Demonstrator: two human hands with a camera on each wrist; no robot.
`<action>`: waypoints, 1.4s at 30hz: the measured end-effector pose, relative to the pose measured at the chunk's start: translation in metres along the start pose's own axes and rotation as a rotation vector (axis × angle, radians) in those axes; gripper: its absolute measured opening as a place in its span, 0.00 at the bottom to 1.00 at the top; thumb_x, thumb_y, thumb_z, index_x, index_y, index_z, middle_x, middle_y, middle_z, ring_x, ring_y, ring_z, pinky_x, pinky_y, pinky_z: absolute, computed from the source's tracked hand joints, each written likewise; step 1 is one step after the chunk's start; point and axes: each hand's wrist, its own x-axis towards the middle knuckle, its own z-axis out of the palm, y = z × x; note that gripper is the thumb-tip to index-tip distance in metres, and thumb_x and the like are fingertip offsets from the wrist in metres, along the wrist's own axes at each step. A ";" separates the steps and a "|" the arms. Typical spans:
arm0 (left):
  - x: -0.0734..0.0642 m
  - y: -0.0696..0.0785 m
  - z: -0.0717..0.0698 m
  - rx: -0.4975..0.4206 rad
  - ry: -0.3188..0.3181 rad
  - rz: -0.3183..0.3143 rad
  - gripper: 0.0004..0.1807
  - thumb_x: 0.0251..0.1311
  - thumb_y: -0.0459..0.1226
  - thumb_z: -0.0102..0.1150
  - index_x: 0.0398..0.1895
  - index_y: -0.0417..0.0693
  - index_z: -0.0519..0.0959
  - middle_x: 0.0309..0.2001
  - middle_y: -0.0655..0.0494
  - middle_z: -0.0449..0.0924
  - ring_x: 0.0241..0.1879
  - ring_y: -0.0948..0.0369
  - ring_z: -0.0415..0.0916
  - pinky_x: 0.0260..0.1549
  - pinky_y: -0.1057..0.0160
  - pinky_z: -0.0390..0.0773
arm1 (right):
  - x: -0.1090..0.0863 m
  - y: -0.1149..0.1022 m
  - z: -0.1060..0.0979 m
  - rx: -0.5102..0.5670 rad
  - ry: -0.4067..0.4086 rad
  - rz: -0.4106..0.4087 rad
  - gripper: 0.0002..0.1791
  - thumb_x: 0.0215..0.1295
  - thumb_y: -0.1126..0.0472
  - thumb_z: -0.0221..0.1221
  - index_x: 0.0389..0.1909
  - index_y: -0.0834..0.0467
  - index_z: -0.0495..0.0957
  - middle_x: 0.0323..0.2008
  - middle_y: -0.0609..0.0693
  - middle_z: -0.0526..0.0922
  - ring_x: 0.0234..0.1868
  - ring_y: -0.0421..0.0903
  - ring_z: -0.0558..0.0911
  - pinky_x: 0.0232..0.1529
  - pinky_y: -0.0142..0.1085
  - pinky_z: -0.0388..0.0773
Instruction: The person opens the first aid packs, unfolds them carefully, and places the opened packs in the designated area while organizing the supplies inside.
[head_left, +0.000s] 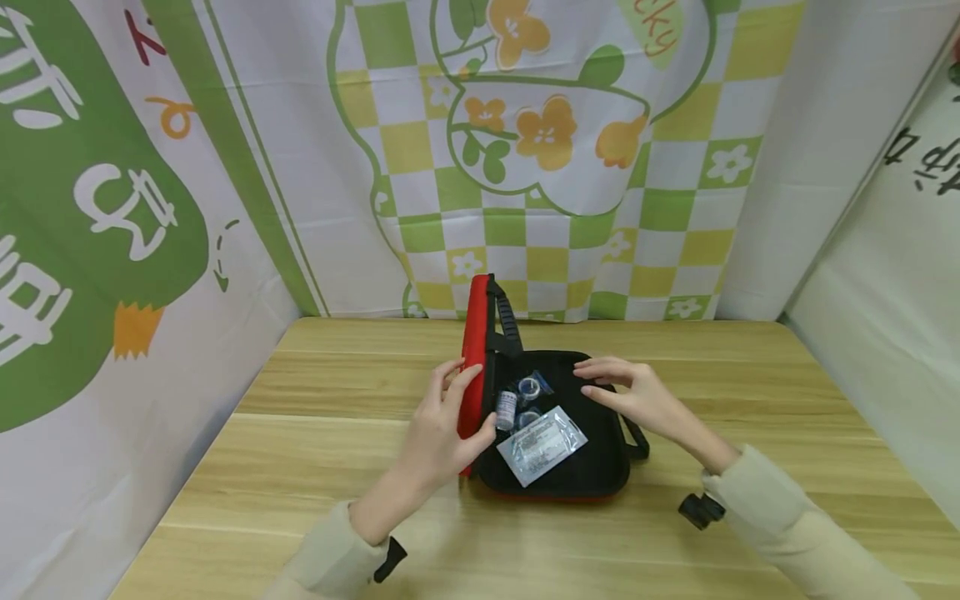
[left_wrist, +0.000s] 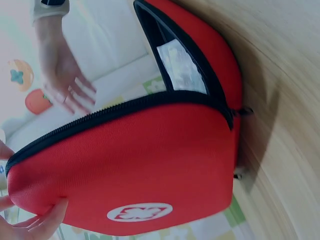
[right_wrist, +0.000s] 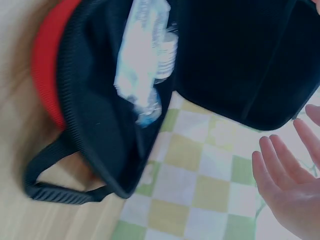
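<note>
A red zip case with a black lining [head_left: 603, 467] lies unfolded on the table, its red lid [head_left: 473, 333] standing upright on the left. My left hand [head_left: 438, 429] holds the lid by its edge, fingers and thumb on either side. Over the right part of the base hovers my right hand [head_left: 637, 396], fingers loosely extended and touching nothing. Inside the base lie a silvery flat packet [head_left: 543, 446], a small white labelled bottle [head_left: 506, 411] and a clear-wrapped blue-and-white roll [head_left: 528, 388]. A white emblem [left_wrist: 140, 212] marks the lid's outer face.
The case rests on a light wooden table [head_left: 360, 392]. One black handle [head_left: 507, 317] is on the lid, another [head_left: 637, 442] on the base's right side. Printed cloth [head_left: 517, 242] hangs behind the table and along both sides.
</note>
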 end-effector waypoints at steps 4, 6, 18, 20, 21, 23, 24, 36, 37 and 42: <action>-0.003 -0.008 -0.008 -0.030 0.029 -0.038 0.30 0.44 0.35 0.60 0.54 0.39 0.65 0.52 0.41 0.64 0.30 0.57 0.71 0.22 0.69 0.75 | -0.008 0.011 0.000 -0.034 0.006 0.033 0.12 0.56 0.68 0.57 0.42 0.66 0.77 0.44 0.60 0.77 0.44 0.45 0.76 0.42 0.36 0.75; -0.003 -0.013 -0.012 -0.044 0.047 -0.054 0.29 0.44 0.35 0.60 0.53 0.37 0.66 0.52 0.41 0.64 0.30 0.58 0.70 0.25 0.68 0.76 | -0.013 0.018 0.000 -0.047 0.010 0.052 0.13 0.56 0.68 0.57 0.42 0.66 0.77 0.44 0.60 0.78 0.42 0.47 0.77 0.41 0.33 0.76; -0.007 -0.036 -0.034 -0.101 0.117 -0.185 0.23 0.47 0.30 0.59 0.49 0.33 0.68 0.48 0.42 0.68 0.40 0.53 0.70 0.34 0.58 0.76 | -0.037 0.056 0.006 -0.070 0.014 0.118 0.14 0.52 0.73 0.58 0.41 0.74 0.75 0.43 0.69 0.74 0.40 0.55 0.78 0.36 0.42 0.77; -0.008 -0.041 -0.038 -0.120 0.113 -0.233 0.22 0.49 0.30 0.59 0.49 0.33 0.68 0.48 0.43 0.68 0.40 0.54 0.69 0.35 0.57 0.75 | -0.041 0.059 0.006 -0.070 0.011 0.143 0.14 0.52 0.73 0.58 0.41 0.75 0.74 0.43 0.70 0.73 0.40 0.62 0.76 0.36 0.44 0.77; -0.008 -0.042 -0.040 -0.135 0.112 -0.263 0.22 0.49 0.29 0.58 0.49 0.34 0.68 0.48 0.43 0.69 0.40 0.53 0.69 0.36 0.56 0.75 | -0.043 0.060 0.006 -0.073 0.006 0.159 0.15 0.52 0.73 0.57 0.42 0.75 0.74 0.44 0.70 0.73 0.41 0.63 0.75 0.36 0.45 0.76; -0.009 -0.046 -0.044 -0.168 0.104 -0.336 0.21 0.51 0.30 0.57 0.49 0.35 0.68 0.49 0.44 0.70 0.41 0.53 0.69 0.38 0.55 0.74 | -0.046 0.062 0.007 -0.075 -0.004 0.196 0.16 0.53 0.73 0.57 0.43 0.75 0.73 0.45 0.71 0.71 0.43 0.65 0.74 0.37 0.46 0.76; -0.010 -0.048 -0.046 -0.183 0.098 -0.378 0.20 0.52 0.30 0.57 0.49 0.36 0.68 0.49 0.44 0.70 0.41 0.53 0.70 0.39 0.55 0.74 | -0.047 0.063 0.007 -0.073 -0.007 0.216 0.16 0.53 0.72 0.57 0.44 0.75 0.73 0.45 0.71 0.71 0.43 0.66 0.73 0.38 0.46 0.76; -0.027 -0.073 -0.064 -0.301 0.030 -0.599 0.21 0.60 0.35 0.50 0.56 0.39 0.64 0.56 0.45 0.67 0.44 0.54 0.70 0.40 0.74 0.70 | -0.056 0.075 0.006 0.046 -0.076 0.372 0.21 0.55 0.73 0.53 0.49 0.80 0.65 0.40 0.72 0.75 0.41 0.60 0.78 0.35 0.33 0.77; -0.029 -0.076 -0.064 -0.298 0.030 -0.604 0.21 0.60 0.35 0.50 0.57 0.39 0.65 0.56 0.45 0.67 0.43 0.54 0.71 0.38 0.77 0.69 | -0.056 0.075 0.006 0.055 -0.086 0.376 0.21 0.55 0.73 0.53 0.49 0.80 0.65 0.38 0.71 0.77 0.39 0.58 0.79 0.33 0.31 0.77; -0.039 -0.084 -0.067 -0.284 0.031 -0.627 0.20 0.61 0.34 0.47 0.58 0.39 0.66 0.56 0.42 0.67 0.43 0.52 0.73 0.35 0.81 0.69 | -0.059 0.075 0.008 0.058 -0.100 0.405 0.22 0.55 0.72 0.53 0.50 0.80 0.65 0.34 0.66 0.80 0.36 0.50 0.80 0.31 0.26 0.73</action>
